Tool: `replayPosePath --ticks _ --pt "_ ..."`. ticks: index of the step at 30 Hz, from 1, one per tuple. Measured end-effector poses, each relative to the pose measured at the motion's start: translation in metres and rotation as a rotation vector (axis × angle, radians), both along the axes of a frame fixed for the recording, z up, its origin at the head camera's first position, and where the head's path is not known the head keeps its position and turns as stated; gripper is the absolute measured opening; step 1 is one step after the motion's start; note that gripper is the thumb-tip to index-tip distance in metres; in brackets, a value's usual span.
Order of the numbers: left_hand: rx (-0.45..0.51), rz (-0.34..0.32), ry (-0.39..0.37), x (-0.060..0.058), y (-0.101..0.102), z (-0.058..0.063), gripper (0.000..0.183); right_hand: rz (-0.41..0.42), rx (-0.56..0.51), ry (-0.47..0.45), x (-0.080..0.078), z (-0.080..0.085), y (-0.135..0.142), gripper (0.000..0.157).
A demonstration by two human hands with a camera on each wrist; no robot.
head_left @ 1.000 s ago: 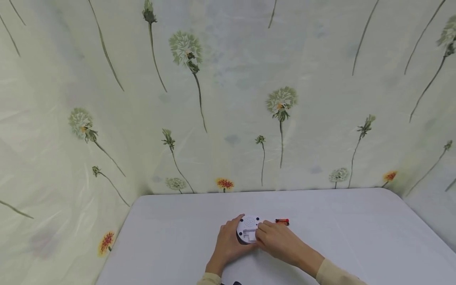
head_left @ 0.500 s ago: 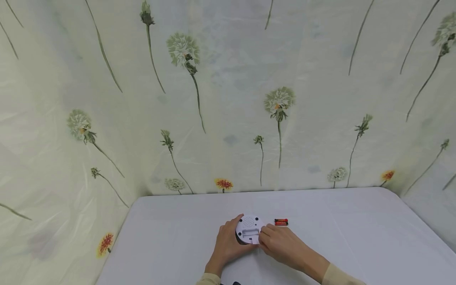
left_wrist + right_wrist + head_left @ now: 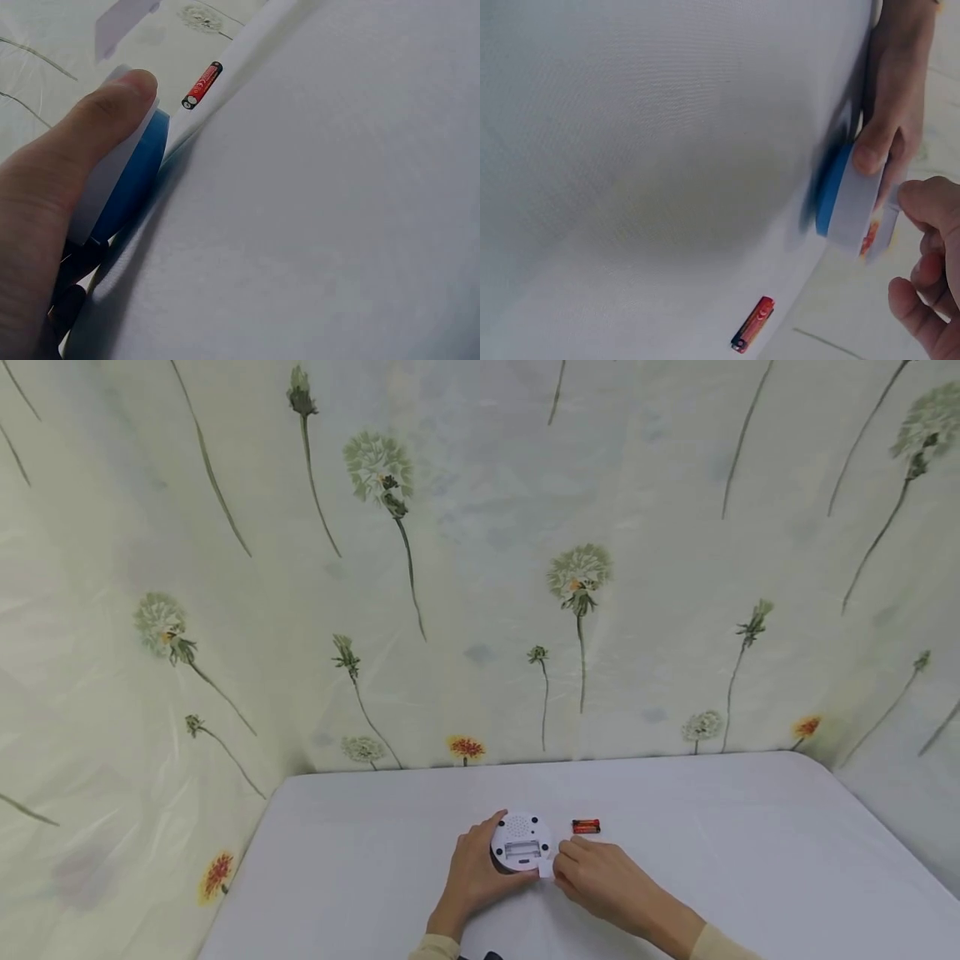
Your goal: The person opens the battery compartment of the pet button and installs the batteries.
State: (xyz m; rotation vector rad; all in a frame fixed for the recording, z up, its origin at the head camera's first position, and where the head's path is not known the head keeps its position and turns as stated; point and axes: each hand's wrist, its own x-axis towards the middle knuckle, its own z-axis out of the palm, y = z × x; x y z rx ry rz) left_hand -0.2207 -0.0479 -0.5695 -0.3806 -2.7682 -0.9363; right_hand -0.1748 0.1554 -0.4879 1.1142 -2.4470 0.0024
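Note:
My left hand [image 3: 475, 871] grips a round white device [image 3: 517, 828] by its side, thumb at the near edge. Its underside faces up, with speaker holes, dark rubber feet and an uncovered battery compartment [image 3: 522, 850] with no battery in it. Both wrist views show the device's blue body [image 3: 139, 176] below the white base. At the device's near right edge, my right hand [image 3: 597, 878] pinches a small white battery cover [image 3: 546, 867] between thumb and fingers. Red-and-black batteries [image 3: 586, 826] lie together on the table, just beyond the right hand.
A white cloth covers the table [image 3: 697, 827], which has rounded far corners. Behind it and at the sides hangs a pale curtain [image 3: 480, 568] printed with dandelions. A small dark object [image 3: 491, 956] shows at the bottom edge, near the left sleeve.
The battery cover has come off the compartment and moved toward the near right with my right hand. My left hand keeps its grip on the device. The batteries stay put.

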Motion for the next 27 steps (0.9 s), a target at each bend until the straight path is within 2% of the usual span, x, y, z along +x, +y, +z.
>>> replayPosePath --ticks 6,19,24,27 --pt "0.016 0.008 -0.037 0.003 0.001 0.002 0.103 -0.003 0.0 -0.008 0.005 -0.001 0.005 0.009" --pt "0.032 0.011 -0.048 0.005 0.0 0.005 0.099 0.011 -0.029 -0.026 0.017 -0.013 0.013 0.01" --pt "0.027 0.015 -0.05 0.005 0.0 0.003 0.1 0.009 -0.009 -0.092 0.021 -0.016 0.014 0.009" --pt "0.027 0.013 -0.051 0.004 0.001 0.003 0.1 -0.007 0.022 -0.173 0.024 -0.017 0.015 0.007"
